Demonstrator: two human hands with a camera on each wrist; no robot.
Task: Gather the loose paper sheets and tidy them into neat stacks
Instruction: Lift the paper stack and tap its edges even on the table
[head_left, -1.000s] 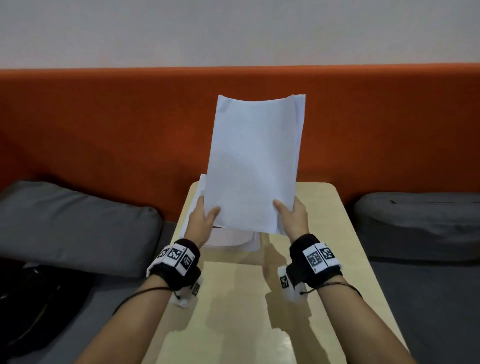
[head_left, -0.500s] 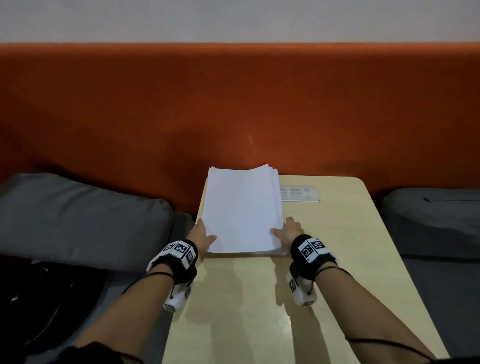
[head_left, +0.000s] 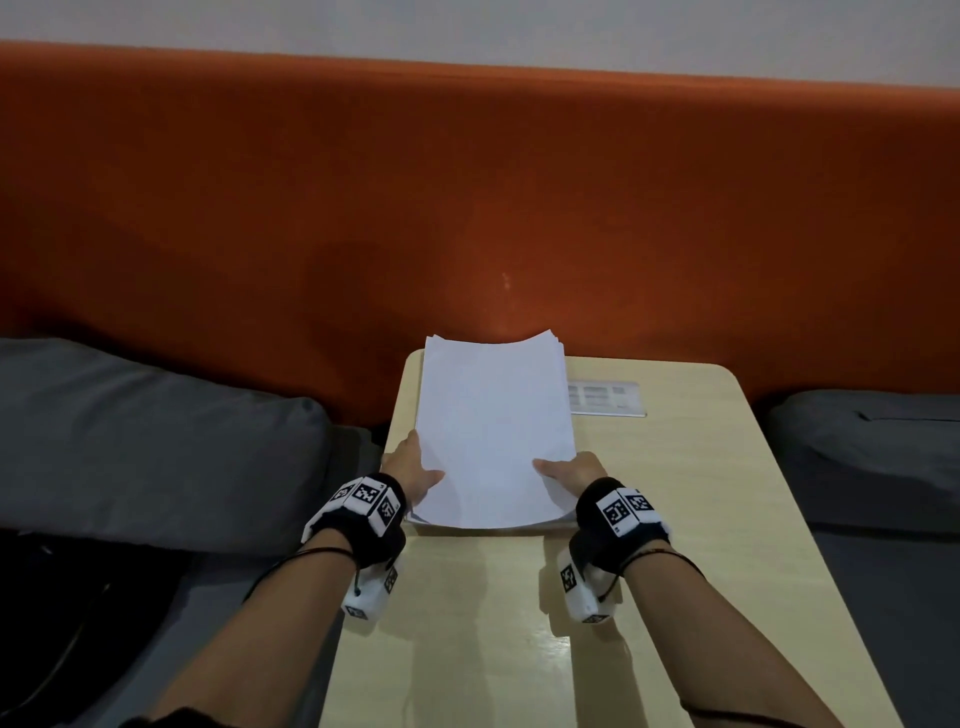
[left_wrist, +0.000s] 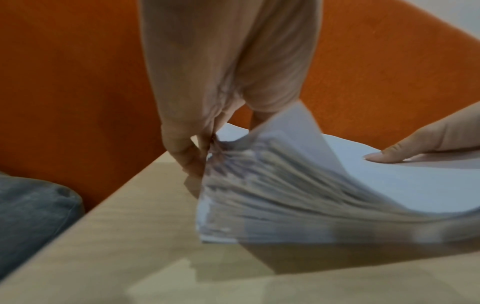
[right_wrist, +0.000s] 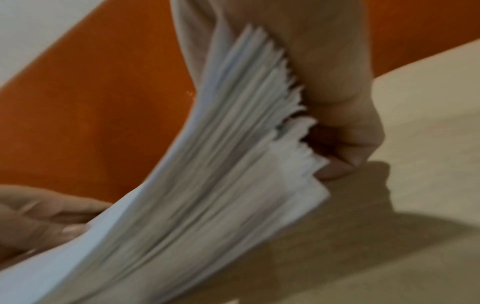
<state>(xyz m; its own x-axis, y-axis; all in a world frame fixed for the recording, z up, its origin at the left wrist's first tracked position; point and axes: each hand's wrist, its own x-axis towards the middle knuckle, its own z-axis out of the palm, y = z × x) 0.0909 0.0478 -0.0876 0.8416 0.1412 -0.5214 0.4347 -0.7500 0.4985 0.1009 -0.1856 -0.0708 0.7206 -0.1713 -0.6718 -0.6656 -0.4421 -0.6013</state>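
A thick stack of white paper sheets (head_left: 493, 431) lies lengthwise on the far left part of the light wooden table (head_left: 691, 493). My left hand (head_left: 413, 470) grips its near left edge, thumb on top and fingers under the sheets. My right hand (head_left: 569, 473) grips the near right edge the same way. In the left wrist view the paper stack (left_wrist: 298, 197) is lifted slightly at its near end, its edges fanned. In the right wrist view the sheets (right_wrist: 233, 164) curve up from the table, uneven at the edge, with my fingers (right_wrist: 345, 144) curled under them.
An orange padded backrest (head_left: 467, 208) rises right behind the table. Grey cushions lie on the left (head_left: 145, 441) and on the right (head_left: 872, 457). A small metal plate (head_left: 605, 397) is set in the tabletop beside the stack. Bare tabletop stretches toward me.
One second ago both hands held the sheets upright above the table. The sheets have come down flat onto the pile, and now the near end is raised a little in both hands.
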